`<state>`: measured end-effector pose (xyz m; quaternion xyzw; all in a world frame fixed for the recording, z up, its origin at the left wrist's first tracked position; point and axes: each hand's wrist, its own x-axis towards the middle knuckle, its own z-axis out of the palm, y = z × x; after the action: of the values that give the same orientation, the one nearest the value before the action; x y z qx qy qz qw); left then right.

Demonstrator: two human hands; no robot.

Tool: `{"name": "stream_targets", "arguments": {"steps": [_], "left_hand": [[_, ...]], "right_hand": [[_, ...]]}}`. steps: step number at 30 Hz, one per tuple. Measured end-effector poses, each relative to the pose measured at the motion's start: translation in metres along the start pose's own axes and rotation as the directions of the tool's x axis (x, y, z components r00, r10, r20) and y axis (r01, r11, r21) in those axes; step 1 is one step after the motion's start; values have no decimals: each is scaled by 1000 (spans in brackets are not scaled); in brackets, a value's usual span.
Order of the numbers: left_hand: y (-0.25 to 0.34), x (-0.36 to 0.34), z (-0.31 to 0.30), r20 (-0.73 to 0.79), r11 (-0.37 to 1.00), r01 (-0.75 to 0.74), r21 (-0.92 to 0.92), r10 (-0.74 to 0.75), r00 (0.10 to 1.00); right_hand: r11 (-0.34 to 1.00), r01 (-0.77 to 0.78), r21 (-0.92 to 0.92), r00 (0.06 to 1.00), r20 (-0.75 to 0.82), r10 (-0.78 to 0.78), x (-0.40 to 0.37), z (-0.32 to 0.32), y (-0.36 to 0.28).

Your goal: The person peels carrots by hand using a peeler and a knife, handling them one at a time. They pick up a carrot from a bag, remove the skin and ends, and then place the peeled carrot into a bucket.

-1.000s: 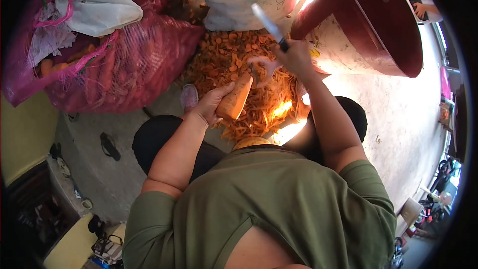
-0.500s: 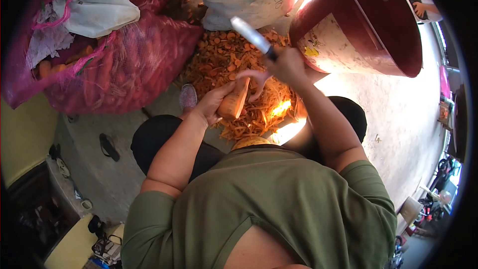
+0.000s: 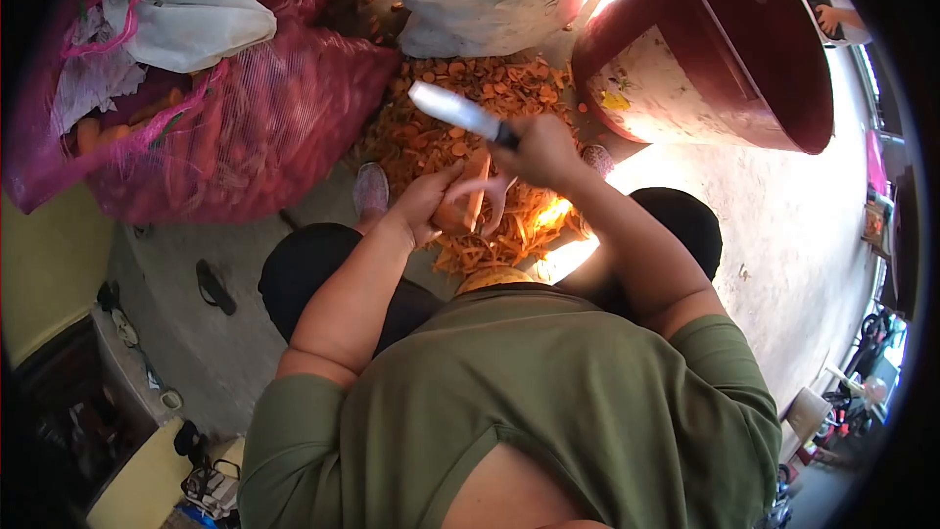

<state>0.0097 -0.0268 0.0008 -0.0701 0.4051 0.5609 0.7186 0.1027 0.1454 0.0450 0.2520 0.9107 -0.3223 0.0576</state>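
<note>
My left hand is closed around a thick orange carrot, held up over a heap of peelings. My right hand is a closed fist around a knife, its pale blade jutting up to the left from a dark handle. The same hand also holds a pink Y-shaped peeler, whose forked end lies across the carrot. Whether the blade touches the skin cannot be made out. Below both hands, carrot peelings and round slices cover the floor between my feet.
A pink mesh sack full of carrots stands at the left. Behind the heap is a large white sack with writing. A big dark-red tub leans at the upper right. A black slipper lies on the concrete floor.
My right hand has moved left and slightly down, bringing the peeler from beside the carrot onto it. The knife has swung left along with it. My left hand has barely shifted.
</note>
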Motion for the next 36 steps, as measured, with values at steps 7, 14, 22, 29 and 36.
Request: {"name": "stream_targets", "arguments": {"steps": [7,14,22,29,36], "left_hand": [[2,-8,6,75,996,-18,92,12,997],[0,-3,-1,74,999,-4,33,1,997],[-1,-4,2,-1,996,-40,83,40,999],[0,-4,9,-47,999,13,33,-11,999],[2,-11,16,-15,998,-46,46,46,999]], "right_hand": [[973,-224,-64,957,-204,206,31,-15,52],[994,103,26,992,-77,-100,0,12,9],[944,-322,-69,911,-295,289,33,-24,58],[971,231,-62,962,-133,-238,-11,13,-6],[953,-304,1,922,-250,294,32,-18,61]]}}
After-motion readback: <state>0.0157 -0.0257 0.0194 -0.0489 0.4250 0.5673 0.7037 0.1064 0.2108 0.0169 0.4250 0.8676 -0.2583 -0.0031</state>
